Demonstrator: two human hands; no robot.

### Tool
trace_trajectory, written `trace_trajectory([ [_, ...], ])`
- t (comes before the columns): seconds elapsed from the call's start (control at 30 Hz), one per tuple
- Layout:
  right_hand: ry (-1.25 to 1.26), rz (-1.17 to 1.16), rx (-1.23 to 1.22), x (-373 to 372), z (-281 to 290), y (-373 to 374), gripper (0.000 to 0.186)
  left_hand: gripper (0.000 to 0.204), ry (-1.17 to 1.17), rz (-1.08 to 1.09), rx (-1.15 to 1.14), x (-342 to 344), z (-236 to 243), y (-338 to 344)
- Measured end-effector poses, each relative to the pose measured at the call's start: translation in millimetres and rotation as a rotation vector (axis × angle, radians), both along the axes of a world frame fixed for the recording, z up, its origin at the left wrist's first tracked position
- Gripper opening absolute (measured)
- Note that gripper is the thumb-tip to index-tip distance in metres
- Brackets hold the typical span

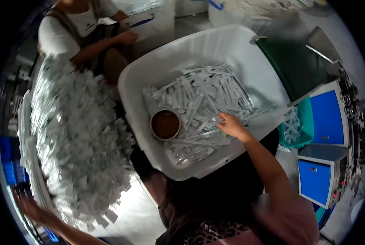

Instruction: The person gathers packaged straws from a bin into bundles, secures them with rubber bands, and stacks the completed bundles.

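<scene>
A big white plastic tub (133, 87) holds a loose heap of slim, clear-and-white wrapped packets (194, 96). Over the near right part of that heap is my right hand (231, 125), its fingers slightly bent and apart, with nothing visible between them. A round metal bowl (165, 125) with a brown inside stands among the packets at the tub's left. To the left rises a tall, dense pile of similar pale wrapped strips (80, 134). Low beside this pile, at the picture's left rim, my left hand (33, 209) is stretched out in dim light, fingers apart.
Another person (84, 36) sits beyond the pile at the far left. A dark green panel (290, 67) adjoins the tub's right edge. Further right are a teal basket (307, 122) with packets and blue-fronted machine cabinets (325, 116). White bins (156, 28) stand behind the tub.
</scene>
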State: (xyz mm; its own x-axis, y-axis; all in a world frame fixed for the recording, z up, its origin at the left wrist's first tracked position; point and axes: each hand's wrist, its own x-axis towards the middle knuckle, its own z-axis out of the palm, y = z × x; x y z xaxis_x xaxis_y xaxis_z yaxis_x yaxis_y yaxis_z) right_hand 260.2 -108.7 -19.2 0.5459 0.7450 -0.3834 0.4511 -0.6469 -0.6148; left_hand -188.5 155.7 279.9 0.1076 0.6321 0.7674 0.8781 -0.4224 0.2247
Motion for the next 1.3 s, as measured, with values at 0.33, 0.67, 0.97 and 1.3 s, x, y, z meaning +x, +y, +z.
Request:
trace_trajectory([
  [0.33, -0.136, -0.244, -0.305, 75, -146, 42, 0.036, 0.040, 0.143, -0.784, -0.947, 177, -233, -193],
  [0.67, -0.227, -0.710, -0.138, 203, -228, 15, 0.048, 0.025, 0.349, -0.823, -1.054, 169, -292, -210],
  [0.97, -0.046, -0.324, -0.308, 157, -251, -23, 0.096, 0.022, 0.402, -0.919, -1.240, 126, -320, -206],
  [1.3, -0.085, -0.201, -0.432, 188, -242, 7, 0.092, 0.020, 0.428, -0.781, -1.403, 124, -324, -216],
])
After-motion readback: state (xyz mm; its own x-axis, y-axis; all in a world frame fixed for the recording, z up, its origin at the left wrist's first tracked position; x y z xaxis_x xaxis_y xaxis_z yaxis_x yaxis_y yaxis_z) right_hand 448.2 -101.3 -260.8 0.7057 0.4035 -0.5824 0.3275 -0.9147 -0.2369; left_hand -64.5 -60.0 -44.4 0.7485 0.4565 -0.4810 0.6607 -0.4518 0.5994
